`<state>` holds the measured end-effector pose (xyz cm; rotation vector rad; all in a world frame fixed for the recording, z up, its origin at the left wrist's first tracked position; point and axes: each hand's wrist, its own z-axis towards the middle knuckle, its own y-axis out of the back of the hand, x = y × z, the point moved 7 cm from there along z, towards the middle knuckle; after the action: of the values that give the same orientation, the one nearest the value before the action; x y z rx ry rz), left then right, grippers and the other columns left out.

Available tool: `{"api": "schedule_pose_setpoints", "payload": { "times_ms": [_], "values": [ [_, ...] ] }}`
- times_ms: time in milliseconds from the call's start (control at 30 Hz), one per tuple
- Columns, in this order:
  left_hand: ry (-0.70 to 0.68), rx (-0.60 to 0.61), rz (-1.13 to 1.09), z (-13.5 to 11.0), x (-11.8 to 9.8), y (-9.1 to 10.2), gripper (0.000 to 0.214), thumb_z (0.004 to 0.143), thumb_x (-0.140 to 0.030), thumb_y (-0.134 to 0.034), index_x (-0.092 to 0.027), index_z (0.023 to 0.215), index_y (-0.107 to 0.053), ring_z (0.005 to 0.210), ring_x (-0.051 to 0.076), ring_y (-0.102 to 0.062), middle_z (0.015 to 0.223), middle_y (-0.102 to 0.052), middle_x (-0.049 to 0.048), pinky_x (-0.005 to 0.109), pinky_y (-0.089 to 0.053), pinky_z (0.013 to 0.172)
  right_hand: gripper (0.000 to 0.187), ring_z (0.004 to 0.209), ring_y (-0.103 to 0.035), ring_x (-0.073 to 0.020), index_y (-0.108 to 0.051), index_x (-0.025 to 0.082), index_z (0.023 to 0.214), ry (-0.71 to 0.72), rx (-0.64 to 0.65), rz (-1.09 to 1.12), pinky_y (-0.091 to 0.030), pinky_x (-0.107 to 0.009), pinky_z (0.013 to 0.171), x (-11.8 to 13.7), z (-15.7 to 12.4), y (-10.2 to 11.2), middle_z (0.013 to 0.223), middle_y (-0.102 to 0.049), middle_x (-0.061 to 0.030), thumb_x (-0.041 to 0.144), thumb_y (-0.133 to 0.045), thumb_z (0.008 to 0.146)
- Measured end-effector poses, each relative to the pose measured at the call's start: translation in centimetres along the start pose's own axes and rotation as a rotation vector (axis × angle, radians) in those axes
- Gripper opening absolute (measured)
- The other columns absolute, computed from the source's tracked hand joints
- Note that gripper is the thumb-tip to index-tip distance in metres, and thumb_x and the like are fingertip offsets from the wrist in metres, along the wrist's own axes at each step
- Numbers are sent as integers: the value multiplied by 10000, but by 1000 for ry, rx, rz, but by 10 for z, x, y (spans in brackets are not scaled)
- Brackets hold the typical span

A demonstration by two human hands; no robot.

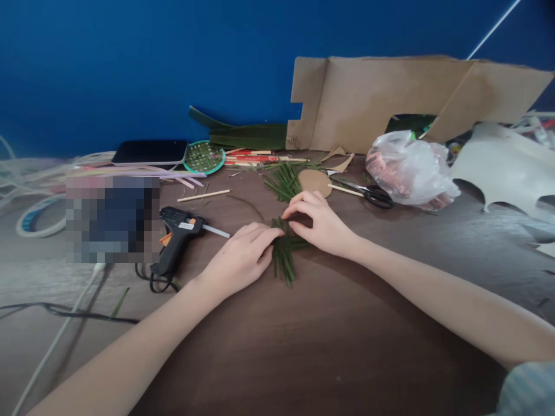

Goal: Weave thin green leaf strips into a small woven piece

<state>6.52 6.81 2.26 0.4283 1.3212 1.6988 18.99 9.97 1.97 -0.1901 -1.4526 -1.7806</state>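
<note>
While both forearms reach in across the brown table (329, 346) in the head view, the hands meet over a small bundle of green strips (285, 260) lying flat near the table's middle. The left hand (241, 258) rests low with its fingers pressed together, tips touching the bundle's left edge; its thumb is hidden, so I cannot tell whether it grips. The right hand (321, 226) curls over the bundle's upper end, pinching the strips between thumb and bent fingers and covering that end from sight.

Just left of the left hand lies a black glue gun (177, 238), nozzle pointing toward the bundle, its cord looping below. Beyond the hands sits a loose pile of green strips (284, 182), touching a cardboard disc (314, 181). Scissors (373, 196) lie beside the disc, near a crumpled plastic bag (410, 170). A wooden stick (203, 196) lies behind the glue gun. Farther back, against the blue wall (173, 58), are a dark phone (150, 152), a round green mesh (203, 157), long leaves (249, 136) and a cut cardboard sheet (381, 98) leaning upright.
</note>
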Motion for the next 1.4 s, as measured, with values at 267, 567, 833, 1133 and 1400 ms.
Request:
{"api": "schedule_pose_setpoints", "payload": {
  "times_ms": [267, 567, 833, 1133, 1400],
  "values": [
    [-8, -10, -6, 0, 1, 1, 226, 841, -92, -438, -156, 1038, -525, 871, 184, -576, 926, -632, 75, 335, -505, 762, 133, 956, -468, -204, -610, 212, 806, 20, 25, -8, -366, -386, 892, 1, 0, -2, 952, -556, -44, 108, -541, 762],
    [11, 1, -15, 0, 1, 0, 220, 839, -90, -441, -158, 1028, -531, 871, 181, -575, 917, -633, 67, 332, -504, 767, 112, 970, -470, -209, -569, 207, 784, -3, 54, 8, -354, -396, 899, 1, 1, -2, 957, -554, -45, 104, -550, 745],
    [32, 6, -16, 0, 2, -1, 243, 817, -76, -457, -159, 1037, -519, 904, 190, -579, 937, -627, 69, 335, -502, 788, 150, 952, -525, -200, -540, 213, 777, 96, -27, 59, -381, -366, 860, 9, -4, 4, 876, -628, -34, 72, -498, 745],
    [56, 13, -51, 1, 4, 0, 271, 791, -53, -495, -140, 1047, -519, 923, 187, -577, 956, -629, 69, 321, -496, 809, 137, 899, -576, -181, -553, 203, 770, 99, -22, 74, -388, -347, 837, 10, -5, 6, 851, -642, -27, 80, -499, 746],
    [61, 24, -39, 1, 4, -1, 282, 801, -59, -465, -172, 1057, -502, 901, 183, -567, 945, -619, 54, 323, -487, 788, 165, 852, -570, -164, -553, 208, 787, 152, -24, 105, -387, -331, 826, 16, -7, 8, 799, -638, -10, 61, -502, 734]
  ]
}}
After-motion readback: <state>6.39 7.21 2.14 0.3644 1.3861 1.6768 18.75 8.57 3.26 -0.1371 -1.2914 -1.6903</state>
